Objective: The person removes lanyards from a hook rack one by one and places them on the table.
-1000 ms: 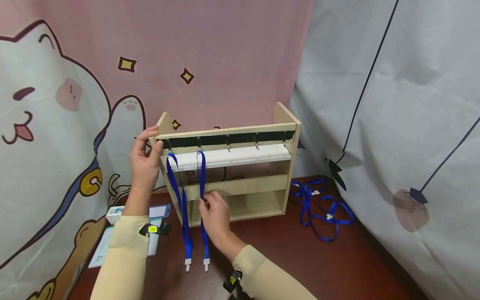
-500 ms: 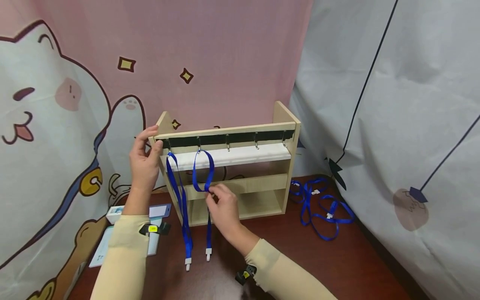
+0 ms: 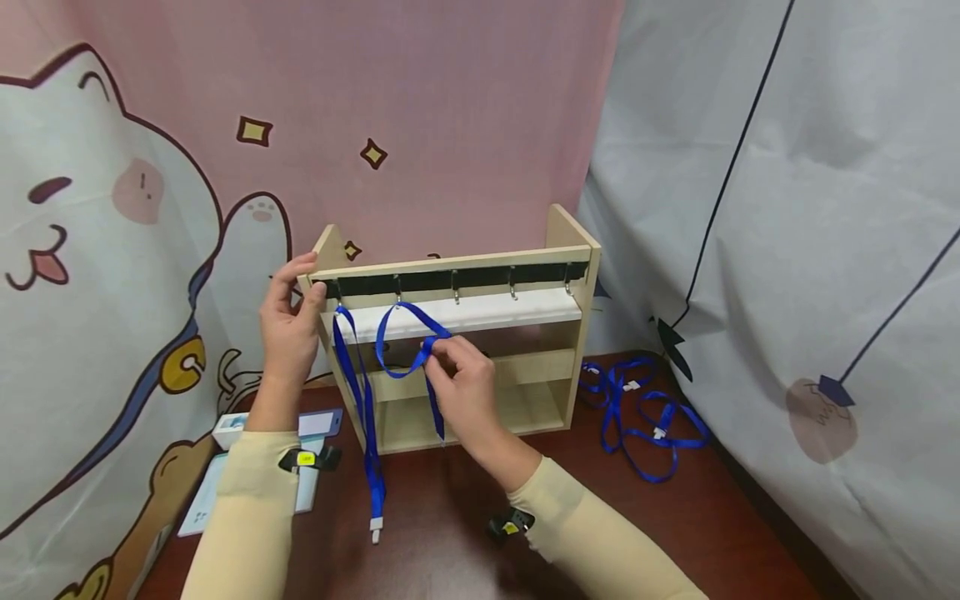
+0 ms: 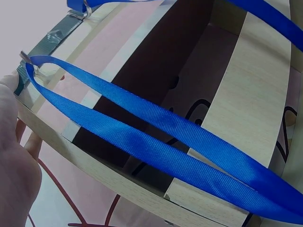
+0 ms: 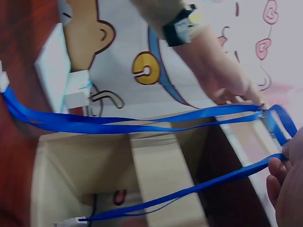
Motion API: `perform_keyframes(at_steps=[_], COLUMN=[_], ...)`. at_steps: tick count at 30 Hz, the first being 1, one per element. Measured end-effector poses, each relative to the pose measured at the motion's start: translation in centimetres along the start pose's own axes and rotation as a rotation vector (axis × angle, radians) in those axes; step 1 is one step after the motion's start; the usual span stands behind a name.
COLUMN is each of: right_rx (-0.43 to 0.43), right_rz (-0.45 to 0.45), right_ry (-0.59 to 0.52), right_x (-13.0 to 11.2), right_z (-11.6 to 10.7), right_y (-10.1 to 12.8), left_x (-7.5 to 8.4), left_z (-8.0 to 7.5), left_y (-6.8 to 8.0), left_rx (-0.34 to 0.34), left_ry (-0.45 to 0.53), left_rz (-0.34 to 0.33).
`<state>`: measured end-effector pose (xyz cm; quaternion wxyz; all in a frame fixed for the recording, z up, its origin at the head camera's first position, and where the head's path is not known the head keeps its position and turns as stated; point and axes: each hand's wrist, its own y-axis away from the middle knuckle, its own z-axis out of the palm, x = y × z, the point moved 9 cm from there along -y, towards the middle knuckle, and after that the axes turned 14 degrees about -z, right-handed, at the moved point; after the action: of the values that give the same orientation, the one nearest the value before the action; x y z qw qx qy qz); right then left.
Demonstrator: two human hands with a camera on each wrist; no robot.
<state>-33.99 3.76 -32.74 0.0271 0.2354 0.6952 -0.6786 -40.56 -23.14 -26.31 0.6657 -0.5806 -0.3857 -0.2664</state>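
So the right hand is pinching a blue lanyard that's looping from the second hook from the left, while the left hand is gripping the wooden rack by its upper left corner. Another strap is hanging alongside.

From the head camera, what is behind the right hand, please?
Mostly the wooden rack; the right hand covers part of it and of the blue lanyard it pinches.

A reddish-brown table carries a wooden rack, loose blue lanyards and a white box.
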Motion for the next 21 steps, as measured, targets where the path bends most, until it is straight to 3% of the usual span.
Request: perform_keyframes(at_steps=[4,7,11,21], right_rx=[0.039,0.061,0.079,0.051], right_rz=[-0.022,-0.049,-0.065,-0.049], right_ry=[-0.013,-0.040,-0.078,-0.145], right_x=[-0.8,-1.5,-2.1,-2.9], right_z=[-0.9,-1.4,-1.8,-2.4], right_y=[-1.3,-2.3,-3.3,-5.7], left_x=[0.4,-0.7,-1.1,-1.1], left_z=[0.2,-0.1,-0.3,-0.4], left_y=[0.1,-0.4,-0.6,-0.6], left_rx=[0.000,0.006,0.008,-0.005], left_ry=[0.002,-0.007,-0.010,0.004], left_rz=[-0.006,-0.002,0.002,0.014])
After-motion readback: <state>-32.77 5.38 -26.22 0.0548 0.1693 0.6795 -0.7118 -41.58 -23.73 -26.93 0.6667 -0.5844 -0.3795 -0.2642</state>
